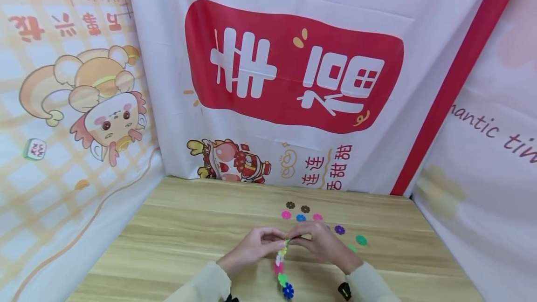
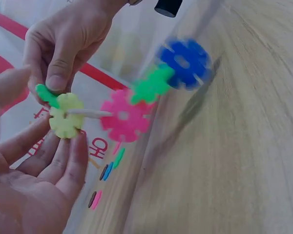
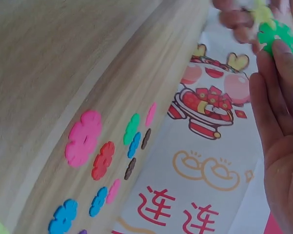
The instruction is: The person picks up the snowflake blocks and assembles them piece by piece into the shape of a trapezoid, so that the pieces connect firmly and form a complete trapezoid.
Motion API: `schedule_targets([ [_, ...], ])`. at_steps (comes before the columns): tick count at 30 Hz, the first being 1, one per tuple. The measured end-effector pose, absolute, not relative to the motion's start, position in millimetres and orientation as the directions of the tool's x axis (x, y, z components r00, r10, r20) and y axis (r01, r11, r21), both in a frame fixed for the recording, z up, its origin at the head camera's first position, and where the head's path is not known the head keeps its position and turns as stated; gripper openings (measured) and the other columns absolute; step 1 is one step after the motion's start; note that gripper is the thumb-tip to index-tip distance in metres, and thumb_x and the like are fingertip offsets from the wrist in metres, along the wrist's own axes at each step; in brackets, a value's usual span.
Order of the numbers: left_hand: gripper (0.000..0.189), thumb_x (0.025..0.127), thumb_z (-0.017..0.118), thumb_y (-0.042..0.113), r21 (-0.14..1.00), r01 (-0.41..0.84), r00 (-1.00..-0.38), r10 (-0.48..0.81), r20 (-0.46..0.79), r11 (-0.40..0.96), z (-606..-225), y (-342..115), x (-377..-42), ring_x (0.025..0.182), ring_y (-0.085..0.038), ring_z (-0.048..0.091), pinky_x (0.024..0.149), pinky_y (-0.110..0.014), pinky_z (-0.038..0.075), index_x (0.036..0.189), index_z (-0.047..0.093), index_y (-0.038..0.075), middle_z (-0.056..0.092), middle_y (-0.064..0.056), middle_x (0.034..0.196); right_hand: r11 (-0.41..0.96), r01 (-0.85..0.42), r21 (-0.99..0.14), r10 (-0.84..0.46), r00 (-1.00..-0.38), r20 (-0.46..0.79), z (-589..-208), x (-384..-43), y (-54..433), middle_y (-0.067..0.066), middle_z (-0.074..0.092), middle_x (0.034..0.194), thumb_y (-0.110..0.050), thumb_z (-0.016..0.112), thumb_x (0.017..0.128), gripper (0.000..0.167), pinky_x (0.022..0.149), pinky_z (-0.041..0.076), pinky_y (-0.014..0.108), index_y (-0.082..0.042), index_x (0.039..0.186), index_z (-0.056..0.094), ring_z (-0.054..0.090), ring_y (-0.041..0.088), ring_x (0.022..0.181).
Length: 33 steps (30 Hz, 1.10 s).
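Observation:
My right hand point(image 1: 320, 241) pinches a green flower-shaped plastic disc point(image 3: 277, 37) between thumb and fingers. That disc joins a yellow disc point(image 2: 67, 116) at the top of a hanging chain. Below follow a white disc point(image 1: 279, 259), a pink disc point(image 2: 124, 116), another green disc point(image 2: 153, 84) and a blue disc point(image 2: 184, 63), slotted together. My left hand point(image 1: 258, 246) is at the yellow disc from the other side. In the left wrist view its fairly straight fingers touch the disc's edge, while its thumb appears apart from it.
Loose flower-shaped discs lie on the wooden table point(image 1: 189, 227) beyond and right of my hands: brown point(image 1: 290, 205), pink point(image 1: 286, 215), blue point(image 1: 300, 217), purple point(image 1: 339, 229), green point(image 1: 361, 240) and red point(image 3: 103, 161). Printed cloth point(image 1: 293, 157) hangs at the back and sides.

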<state>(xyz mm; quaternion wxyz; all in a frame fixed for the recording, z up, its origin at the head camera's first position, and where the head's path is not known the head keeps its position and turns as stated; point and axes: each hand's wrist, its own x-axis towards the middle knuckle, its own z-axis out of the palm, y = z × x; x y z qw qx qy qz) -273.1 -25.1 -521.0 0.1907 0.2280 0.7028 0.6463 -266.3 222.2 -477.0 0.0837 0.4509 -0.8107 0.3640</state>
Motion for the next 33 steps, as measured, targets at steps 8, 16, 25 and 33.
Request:
schedule_targets([
  [8, 0.033, 0.097, 0.078, 0.027, 0.992, 0.077, -0.827, 0.562, 0.01, 0.095, -521, -24, -269, 0.102, -0.016, 0.072, 0.089, -0.026, 0.062, 0.125, 0.073, 0.011, 0.077, -0.005, 0.113, 0.429, -0.769, -0.474, -0.733, -0.603, 0.314, -468, -275, 221, 0.003, 0.081, 0.104, -0.009, 0.083, 0.089, 0.021, 0.082, 0.063, 0.02, -0.01, 0.109, 0.08, 0.076, 0.008, 0.093],
  [16, 0.04, 0.097, 0.078, 0.027, 0.991, 0.096, -0.825, 0.564, 0.026, 0.096, -522, -31, -267, 0.105, -0.016, 0.07, 0.09, -0.019, 0.058, 0.127, 0.071, 0.001, 0.075, -0.016, 0.124, 0.672, -0.618, -0.408, -0.635, -0.764, 0.112, -474, -305, 239, 0.015, 0.078, 0.113, -0.008, 0.083, 0.091, 0.029, 0.09, 0.064, 0.041, 0.0, 0.117, 0.075, 0.075, 0.027, 0.101],
  [25, 0.038, 0.096, 0.079, 0.024, 0.992, 0.092, -0.829, 0.559, 0.028, 0.086, -515, -38, -264, 0.103, -0.016, 0.069, 0.088, -0.019, 0.059, 0.126, 0.072, 0.001, 0.075, -0.012, 0.118, 0.753, -0.541, -0.375, -0.548, -0.831, 0.098, -506, -326, 246, 0.012, 0.077, 0.108, -0.007, 0.083, 0.09, 0.028, 0.083, 0.064, 0.035, 0.0, 0.117, 0.075, 0.071, 0.022, 0.095],
  [33, 0.044, 0.096, 0.079, 0.027, 0.994, 0.074, -0.825, 0.564, 0.016, 0.08, -515, -44, -265, 0.103, -0.015, 0.071, 0.09, -0.021, 0.06, 0.13, 0.069, 0.0, 0.073, -0.017, 0.124, 0.777, -0.431, -0.46, -0.461, -0.886, 0.05, -515, -334, 248, 0.001, 0.072, 0.091, -0.01, 0.086, 0.087, 0.014, 0.074, 0.059, 0.031, -0.006, 0.096, 0.076, 0.063, 0.012, 0.083],
])
